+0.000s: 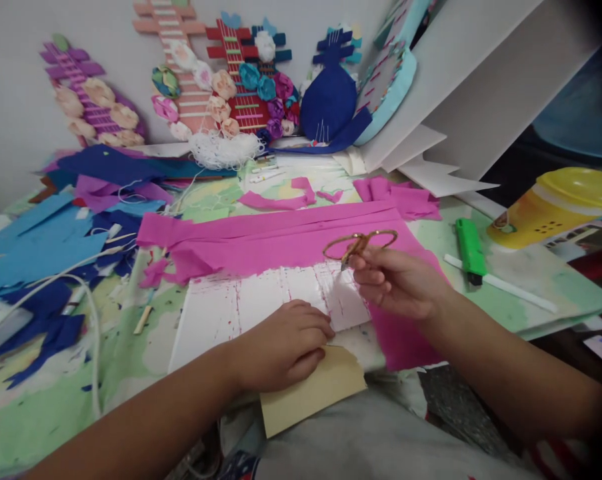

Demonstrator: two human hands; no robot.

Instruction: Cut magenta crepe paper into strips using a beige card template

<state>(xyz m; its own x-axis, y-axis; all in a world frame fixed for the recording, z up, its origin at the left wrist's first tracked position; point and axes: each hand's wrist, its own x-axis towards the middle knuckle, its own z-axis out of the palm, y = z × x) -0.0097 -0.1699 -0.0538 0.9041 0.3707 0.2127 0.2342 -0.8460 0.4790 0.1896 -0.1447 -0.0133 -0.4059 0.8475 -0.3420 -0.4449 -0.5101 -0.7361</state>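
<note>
My right hand point(398, 280) is raised over the pink cloth, pinching a pair of gold-handled scissors point(361, 241) near the blades, with both finger loops pointing away from me. My left hand point(291, 347) lies low at the table's front edge, its fingers curled over a pale yellow card point(313, 393); what is under the fingers is hidden. Beneath and beyond that hand is a white board point(261, 300) with pink cut marks. A wide pink sheet of cloth or crepe paper point(281, 237) stretches across behind the board and down its right side.
Decorated instrument-shaped crafts, including a dark blue one point(329, 100), lean on the wall. White string point(225, 150) is heaped before them. Blue scraps point(41, 233) and a white cable point(97, 347) lie left. At right are a green utility knife point(469, 250) and a yellow-lidded cup point(551, 210).
</note>
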